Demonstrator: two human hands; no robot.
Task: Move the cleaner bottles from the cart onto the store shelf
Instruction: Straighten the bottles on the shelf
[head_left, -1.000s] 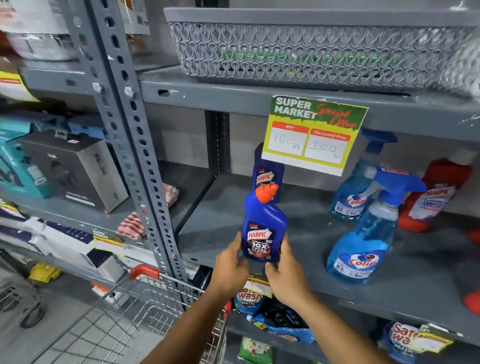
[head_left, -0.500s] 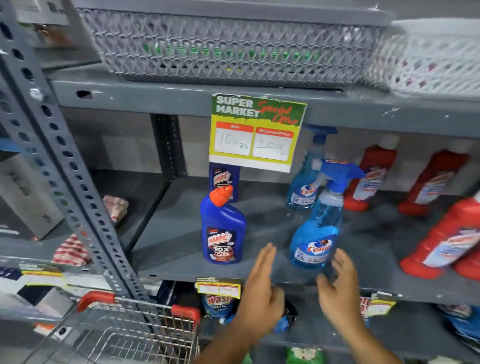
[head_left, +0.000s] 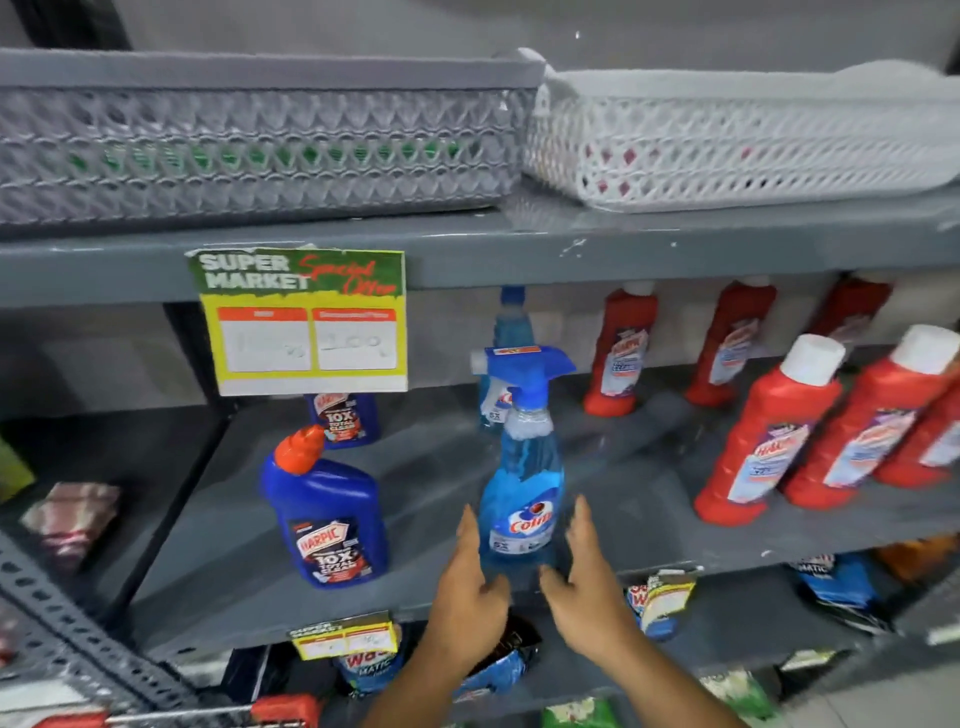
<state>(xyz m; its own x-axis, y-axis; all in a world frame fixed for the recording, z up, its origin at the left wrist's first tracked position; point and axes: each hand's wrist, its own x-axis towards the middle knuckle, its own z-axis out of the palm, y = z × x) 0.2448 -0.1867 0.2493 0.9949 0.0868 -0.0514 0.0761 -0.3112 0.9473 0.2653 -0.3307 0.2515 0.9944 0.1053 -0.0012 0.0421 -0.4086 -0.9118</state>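
Note:
A blue spray bottle (head_left: 522, 488) of glass cleaner stands near the front edge of the grey middle shelf (head_left: 218, 566). My left hand (head_left: 470, 597) is open at its left side and my right hand (head_left: 587, 587) is open at its right side, fingers spread; I cannot tell whether they touch it. A dark blue toilet-cleaner bottle (head_left: 327, 512) with an orange cap stands upright to the left, free of both hands. A second one (head_left: 343, 418) stands behind it, and another spray bottle (head_left: 501, 374) stands at the back.
Several red bottles (head_left: 763, 431) stand at the right of the shelf. A price sign (head_left: 301, 319) hangs from the shelf above, which carries a grey basket (head_left: 249, 145) and a white basket (head_left: 727, 140). The cart's red handle (head_left: 283, 709) shows at bottom left. Packets fill the lower shelf.
Both hands let go of the dark blue bottle, which stays on the shelf, and moved right to either side of the front spray bottle. The view panned right and closer.

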